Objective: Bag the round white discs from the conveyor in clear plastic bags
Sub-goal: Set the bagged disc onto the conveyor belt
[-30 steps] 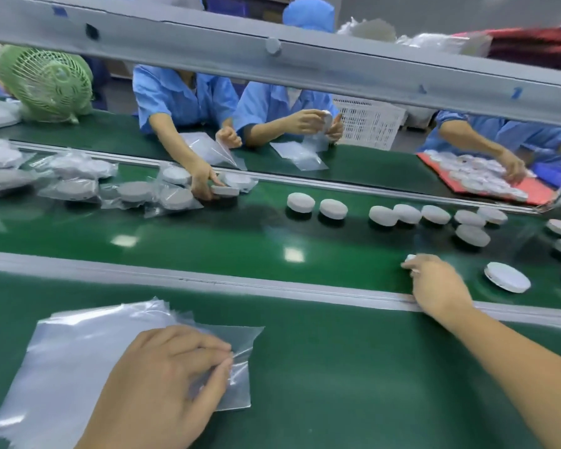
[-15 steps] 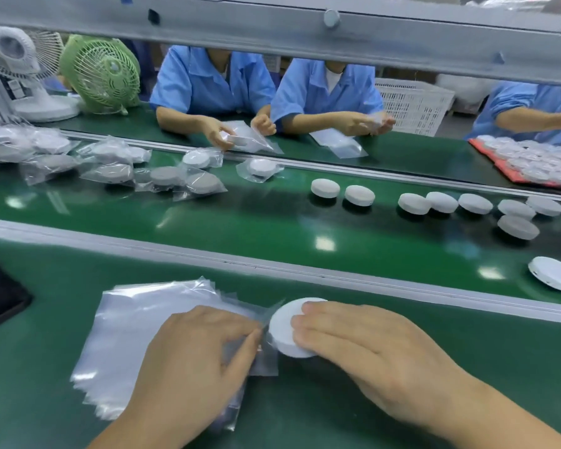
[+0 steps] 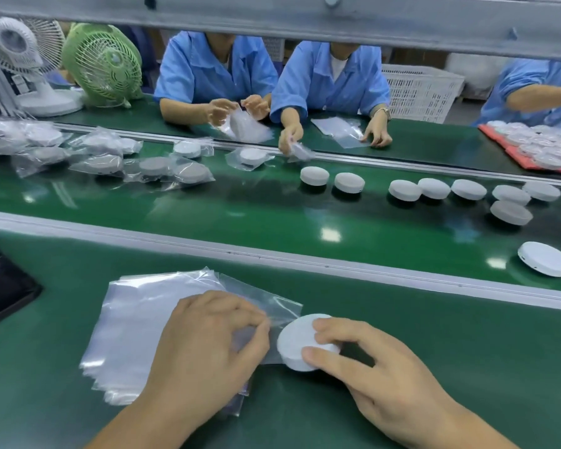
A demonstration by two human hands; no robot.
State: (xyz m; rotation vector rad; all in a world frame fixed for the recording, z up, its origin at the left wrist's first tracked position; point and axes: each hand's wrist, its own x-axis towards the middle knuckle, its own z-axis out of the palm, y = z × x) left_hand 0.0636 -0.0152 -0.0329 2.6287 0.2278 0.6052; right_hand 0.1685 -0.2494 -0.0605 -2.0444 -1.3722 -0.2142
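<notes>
Lying between hands (image 3: 204,345) (image 3: 379,377) (by bag (image 3: 266,303)): disc (image 3: 297,343)

Glossy clear plastic bags (image 3: 143,319) — matt white disc (image 3: 297,343) — shiny green belt (image 3: 272,218).

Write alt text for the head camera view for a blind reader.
A right hand holds a white disc at the mouth of a clear bag pinched by the left hand. Behind, loose discs and bagged discs lie on a green conveyor.
</notes>
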